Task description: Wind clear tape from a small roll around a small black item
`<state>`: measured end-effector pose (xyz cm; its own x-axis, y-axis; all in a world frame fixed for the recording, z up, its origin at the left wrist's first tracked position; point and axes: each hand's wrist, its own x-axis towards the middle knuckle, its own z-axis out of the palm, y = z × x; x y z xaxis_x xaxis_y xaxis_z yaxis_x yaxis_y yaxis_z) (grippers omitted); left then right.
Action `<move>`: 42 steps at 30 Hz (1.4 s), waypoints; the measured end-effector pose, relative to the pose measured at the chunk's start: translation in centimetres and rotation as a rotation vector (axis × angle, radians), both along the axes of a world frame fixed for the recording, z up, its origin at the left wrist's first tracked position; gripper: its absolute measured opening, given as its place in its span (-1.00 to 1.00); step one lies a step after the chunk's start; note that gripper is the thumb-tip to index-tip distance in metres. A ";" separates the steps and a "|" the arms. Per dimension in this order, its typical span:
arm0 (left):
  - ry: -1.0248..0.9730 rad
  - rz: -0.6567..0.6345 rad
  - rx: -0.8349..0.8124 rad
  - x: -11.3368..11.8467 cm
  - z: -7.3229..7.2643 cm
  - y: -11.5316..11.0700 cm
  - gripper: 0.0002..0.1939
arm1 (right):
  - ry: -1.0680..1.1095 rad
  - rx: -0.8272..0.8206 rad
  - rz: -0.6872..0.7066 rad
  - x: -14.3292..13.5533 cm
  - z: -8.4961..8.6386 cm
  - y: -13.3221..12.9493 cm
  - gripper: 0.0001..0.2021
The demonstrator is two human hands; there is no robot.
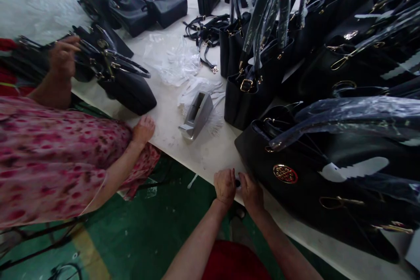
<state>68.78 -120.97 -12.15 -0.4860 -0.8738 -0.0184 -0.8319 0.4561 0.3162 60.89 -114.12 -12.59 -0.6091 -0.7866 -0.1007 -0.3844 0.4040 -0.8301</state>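
Note:
At the table's front edge my left hand [225, 186] is closed, its knuckles toward the camera. My right hand [251, 191] is closed close beside it. A small dark thing [238, 182] shows between the two hands; its kind cannot be made out. Just right of my hands lies a large black handbag [311, 197] with a round gold emblem and plastic-wrapped handles. Ahead and to the left, a grey tape dispenser [197, 113] stands on the white table [183, 153].
Black handbags [249, 100] crowd the right side. White tags [197, 87], clear plastic [173, 54] and black straps [208, 30] lie mid-table. At left, a co-worker's hand [144, 129] rests on the edge near another black handbag [131, 87]; their other hand [64, 57] is raised.

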 end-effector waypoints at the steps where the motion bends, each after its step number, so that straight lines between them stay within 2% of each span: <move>1: 0.003 -0.003 0.003 0.0 0.0 0.0 -0.65 | 0.023 -0.003 0.012 0.0 0.0 -0.1 -0.61; 10: 0.046 -0.023 0.030 0.3 -0.2 0.1 -0.69 | 0.108 -0.101 0.091 -0.4 -1.2 -0.1 -0.58; 26: 0.123 0.027 0.093 0.0 -0.6 0.1 -0.75 | 0.157 -0.059 0.164 -0.7 -2.3 0.0 -0.71; 37: 0.126 0.024 0.086 -0.2 -1.5 0.2 -0.79 | 0.278 -0.116 0.162 -0.5 -3.9 0.2 -0.70; 42: 0.130 0.043 0.080 -0.3 -1.5 0.2 -0.79 | 0.331 -0.164 0.159 -0.5 -3.6 -0.1 -0.70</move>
<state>68.50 -120.81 -13.63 -0.4509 -0.8921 -0.0283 -0.7997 0.3897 0.4568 60.43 -114.21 -16.22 -0.4572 -0.8629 0.2153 -0.6889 0.1906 -0.6993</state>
